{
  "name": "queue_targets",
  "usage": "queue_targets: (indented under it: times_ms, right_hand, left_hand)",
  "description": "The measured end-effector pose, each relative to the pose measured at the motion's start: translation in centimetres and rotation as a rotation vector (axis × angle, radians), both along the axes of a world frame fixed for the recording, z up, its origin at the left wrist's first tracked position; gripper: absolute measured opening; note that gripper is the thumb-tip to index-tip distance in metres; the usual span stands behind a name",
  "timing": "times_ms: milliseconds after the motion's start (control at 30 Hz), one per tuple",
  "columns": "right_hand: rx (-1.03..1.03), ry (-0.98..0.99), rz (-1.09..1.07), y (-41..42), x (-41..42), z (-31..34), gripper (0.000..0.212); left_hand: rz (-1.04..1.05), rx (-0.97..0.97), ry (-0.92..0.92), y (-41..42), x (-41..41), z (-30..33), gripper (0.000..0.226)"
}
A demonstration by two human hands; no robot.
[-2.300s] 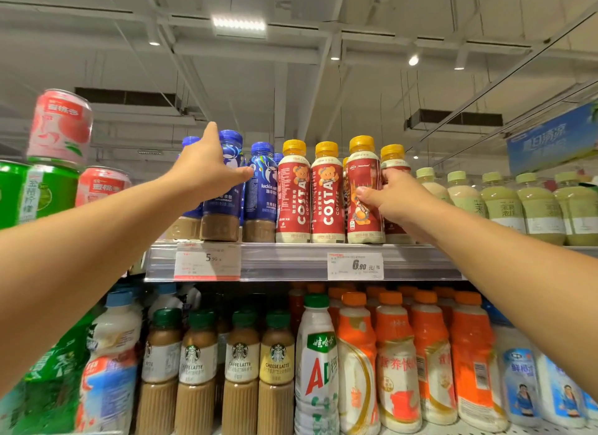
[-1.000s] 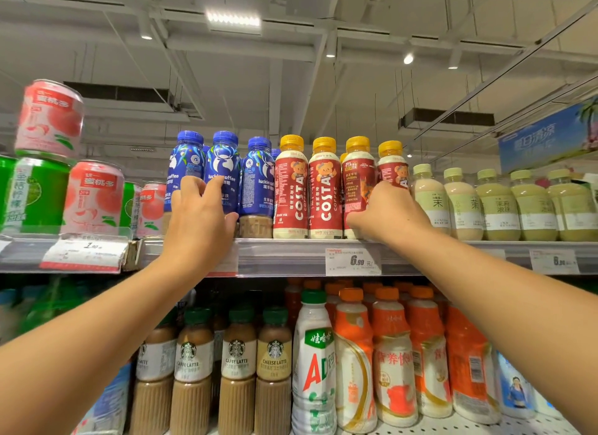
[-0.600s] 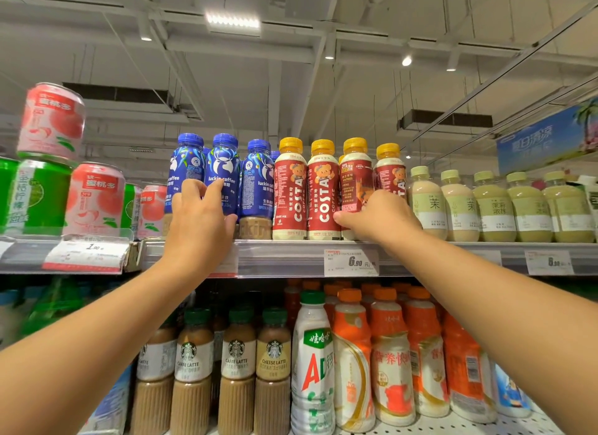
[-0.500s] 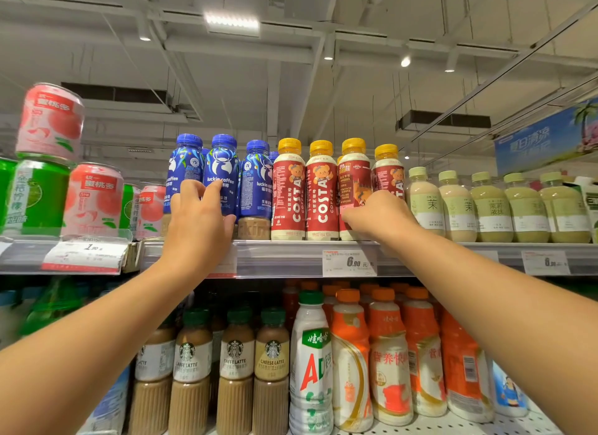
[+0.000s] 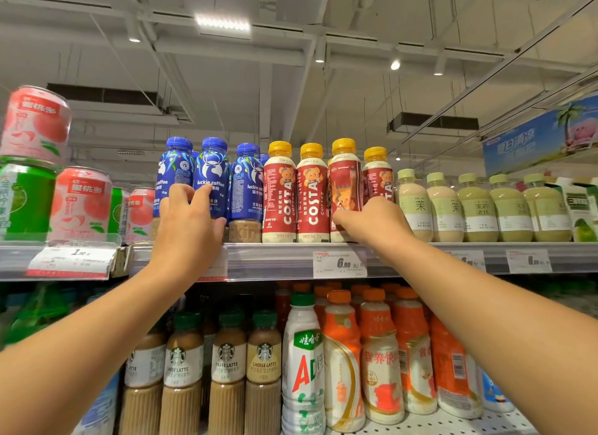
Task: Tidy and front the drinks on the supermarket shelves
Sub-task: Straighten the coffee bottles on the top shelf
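Observation:
On the top shelf [image 5: 284, 260] stand three blue luckin coffee bottles and several red Costa bottles with yellow caps. My left hand [image 5: 186, 227] wraps the base of the second blue bottle [image 5: 212, 175], fingers lying across its label and the one to its left [image 5: 174, 172]. My right hand [image 5: 372, 222] grips the lower part of the third Costa bottle [image 5: 344, 182], whose label is turned sideways while the first two Costa bottles [image 5: 280, 192] face front. A fourth Costa bottle [image 5: 377, 172] stands just behind my right hand.
Pale green tea bottles [image 5: 475, 205] fill the shelf to the right. Pink and green cans [image 5: 81, 201] are stacked at the left. Below stand Starbucks latte bottles [image 5: 226, 363], a white AD bottle [image 5: 302, 363] and orange bottles [image 5: 378, 353]. Price tags [image 5: 339, 264] hang on the rail.
Both hands have slid from the bottles' upper parts down to their bases. The third Costa bottle's label has turned a little under my right hand. The view has shifted left.

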State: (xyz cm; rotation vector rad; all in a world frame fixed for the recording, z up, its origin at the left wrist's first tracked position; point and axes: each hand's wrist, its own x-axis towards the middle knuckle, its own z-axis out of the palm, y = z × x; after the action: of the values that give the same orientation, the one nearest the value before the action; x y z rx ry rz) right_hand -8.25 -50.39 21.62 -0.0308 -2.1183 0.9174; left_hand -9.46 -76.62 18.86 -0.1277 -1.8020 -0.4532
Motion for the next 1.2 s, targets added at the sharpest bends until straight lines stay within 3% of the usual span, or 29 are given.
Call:
queue_targets:
  times_ms: [167, 333, 567, 733, 933, 1033, 1200]
  right_hand:
    - [0.062, -0.008, -0.092, -0.3, -0.2, -0.4, 0.067]
    - [0.024, -0.025, -0.023, 0.0, -0.2, -0.1, 0.041]
    - [0.071, 0.002, -0.096, -0.2, 0.0, -0.4, 0.078]
    - [0.091, 0.046, -0.073, 0.0, 0.0, -0.1, 0.043]
    - [0.029, 0.110, -0.102, -0.1, -0.3, 0.1, 0.048]
    - [-0.103, 0.079, -0.004, 0.1, -0.9, 0.1, 0.054]
    - [-0.271, 0.001, 0.222, 0.4, -1.2, 0.8, 0.034]
  left_hand:
    - [0.003, 0.001, -0.007, 0.0, 0.1, 0.1, 0.061]
    - [-0.001, 0.003, -0.012, 0.0, 0.1, 0.0, 0.061]
    - [-0.001, 0.000, -0.020, -0.1, 0.1, 0.0, 0.061]
    - [0.000, 0.001, -0.023, -0.1, 0.1, 0.0, 0.061]
    - [0.000, 0.002, -0.026, -0.1, 0.3, 0.0, 0.060]
    - [0.005, -0.002, -0.026, -0.1, 0.3, -0.1, 0.060]
    - [0.010, -0.003, -0.025, -0.1, 0.3, -0.1, 0.060]
